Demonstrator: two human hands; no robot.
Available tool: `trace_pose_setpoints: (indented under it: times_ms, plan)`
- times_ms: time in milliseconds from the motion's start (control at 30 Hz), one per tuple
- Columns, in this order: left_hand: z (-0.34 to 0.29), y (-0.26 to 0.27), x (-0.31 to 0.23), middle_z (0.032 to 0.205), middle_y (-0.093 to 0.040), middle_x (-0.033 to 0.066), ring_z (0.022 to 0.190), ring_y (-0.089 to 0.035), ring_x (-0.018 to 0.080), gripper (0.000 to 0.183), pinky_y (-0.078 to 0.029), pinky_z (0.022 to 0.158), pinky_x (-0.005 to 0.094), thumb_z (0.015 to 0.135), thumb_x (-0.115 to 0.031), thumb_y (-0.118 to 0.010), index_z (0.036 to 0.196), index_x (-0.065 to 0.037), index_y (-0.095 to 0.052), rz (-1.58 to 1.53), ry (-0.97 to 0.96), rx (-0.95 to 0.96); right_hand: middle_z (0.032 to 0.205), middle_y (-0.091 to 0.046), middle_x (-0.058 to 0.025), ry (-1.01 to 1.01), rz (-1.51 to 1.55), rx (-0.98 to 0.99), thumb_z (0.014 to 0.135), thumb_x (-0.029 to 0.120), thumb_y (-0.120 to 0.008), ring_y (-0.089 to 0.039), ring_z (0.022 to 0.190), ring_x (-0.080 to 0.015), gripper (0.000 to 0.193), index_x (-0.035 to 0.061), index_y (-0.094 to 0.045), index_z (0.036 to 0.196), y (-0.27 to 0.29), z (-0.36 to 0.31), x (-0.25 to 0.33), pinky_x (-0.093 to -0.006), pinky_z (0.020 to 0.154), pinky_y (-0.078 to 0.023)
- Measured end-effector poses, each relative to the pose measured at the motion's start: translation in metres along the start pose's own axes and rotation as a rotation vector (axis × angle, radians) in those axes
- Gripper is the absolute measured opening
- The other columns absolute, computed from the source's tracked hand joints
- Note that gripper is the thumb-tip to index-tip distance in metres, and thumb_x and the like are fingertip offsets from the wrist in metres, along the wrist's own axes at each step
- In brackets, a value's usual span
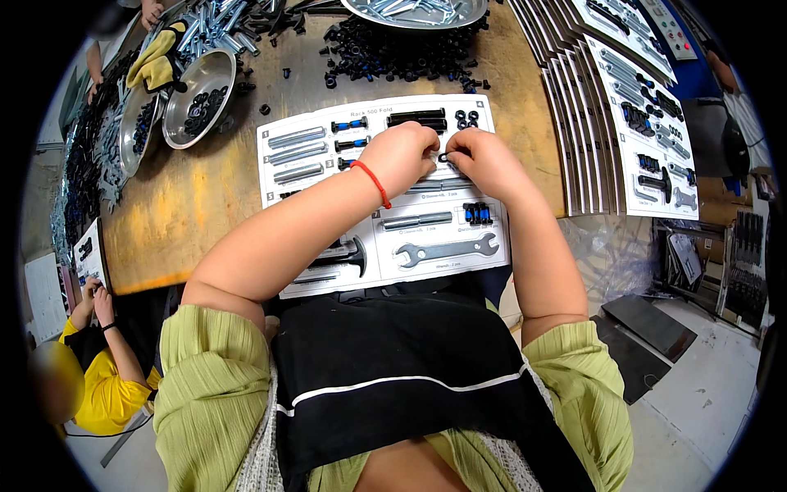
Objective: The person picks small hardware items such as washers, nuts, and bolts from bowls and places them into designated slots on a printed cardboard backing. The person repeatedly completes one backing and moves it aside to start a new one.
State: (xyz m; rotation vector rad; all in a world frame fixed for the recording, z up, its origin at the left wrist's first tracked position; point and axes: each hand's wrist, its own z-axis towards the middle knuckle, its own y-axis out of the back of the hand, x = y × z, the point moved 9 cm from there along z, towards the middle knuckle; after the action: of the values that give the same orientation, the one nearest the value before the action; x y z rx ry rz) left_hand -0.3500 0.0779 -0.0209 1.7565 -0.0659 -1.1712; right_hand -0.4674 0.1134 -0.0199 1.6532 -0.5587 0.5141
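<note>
Both my hands work over a white printed parts card (275, 193) lying on the table's near edge. Between the thumb and forefinger of my right hand (490, 164) is a small black ring (443, 157), perhaps a washer or nut. Close by on the left, my left hand (400, 160) has its fingers curled together; what they hold, if anything, is hidden. Black nuts (467, 119) sit at the card's upper right, beside long black bolts (416, 120). Silver sleeves (297, 153), black bolts with blue bands (350, 125) and a flat wrench (447, 250) also show on the card.
Metal bowls of black parts (199, 102) stand at the left, by yellow gloves (156, 59). Loose black hardware (402, 57) lies at the back, under another bowl (418, 23). Filled cards (635, 131) stand stacked at the right. A person in yellow (115, 385) works at the left.
</note>
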Motion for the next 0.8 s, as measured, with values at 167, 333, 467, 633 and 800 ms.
trace_pose_setpoints:
  times_ms: [167, 333, 467, 633, 800]
  plan:
    - [-0.032, 0.025, -0.007, 0.114, -0.063, 0.0121, 0.099, -0.065, 0.0286, 0.026, -0.053, 0.085, 0.0358, 0.081, -0.01, -0.074, 0.105, -0.004, -0.067, -0.003, -0.119, -0.235, 0.101, -0.064, -0.0149, 0.02, -0.033, -0.166, 0.086, 0.011, -0.064, -0.063, 0.095, -0.0333, 0.016, 0.0031, -0.071, 0.098, 0.016, -0.016, -0.009, -0.0412, 0.085, -0.051]
    - [-0.068, 0.039, -0.014, 0.131, -0.055, 0.0134, 0.125, -0.048, 0.0374, 0.034, -0.043, 0.103, 0.0453, 0.078, -0.016, -0.077, 0.11, -0.009, -0.068, 0.206, -0.115, -0.292, 0.112, -0.064, -0.0106, 0.252, -0.211, -0.369, 0.085, 0.012, -0.065, -0.058, 0.108, -0.0315, 0.017, 0.0061, -0.071, 0.101, 0.028, -0.05, 0.014, -0.0408, 0.091, -0.048]
    - [-0.075, 0.021, -0.015, 0.144, -0.045, 0.0179, 0.139, -0.032, 0.0436, 0.051, -0.031, 0.111, 0.0545, 0.077, -0.035, -0.079, 0.12, -0.012, -0.066, 0.385, -0.085, -0.212, 0.145, -0.044, -0.0159, 0.239, -0.36, -0.272, 0.086, 0.031, -0.07, -0.032, 0.139, -0.0405, 0.033, 0.0135, -0.07, 0.114, 0.004, -0.058, 0.03, -0.0577, 0.108, -0.03]
    - [-0.072, 0.003, -0.016, 0.148, -0.04, 0.0188, 0.142, -0.027, 0.0428, 0.058, -0.024, 0.114, 0.0578, 0.08, -0.046, -0.074, 0.126, -0.012, -0.064, 0.434, -0.076, -0.163, 0.151, -0.037, -0.0172, 0.21, -0.361, -0.207, 0.086, 0.039, -0.07, -0.024, 0.143, -0.0433, 0.041, 0.0169, -0.068, 0.121, -0.013, -0.055, 0.028, -0.0618, 0.111, -0.022]
    - [-0.07, -0.001, -0.017, 0.149, -0.039, 0.0198, 0.144, -0.026, 0.0421, 0.062, -0.023, 0.115, 0.0585, 0.081, -0.049, -0.072, 0.129, -0.011, -0.061, 0.452, -0.076, -0.159, 0.151, -0.037, -0.0182, 0.195, -0.361, -0.23, 0.086, 0.041, -0.069, -0.024, 0.143, -0.0434, 0.044, 0.0171, -0.067, 0.123, -0.014, -0.057, 0.03, -0.0623, 0.112, -0.02]
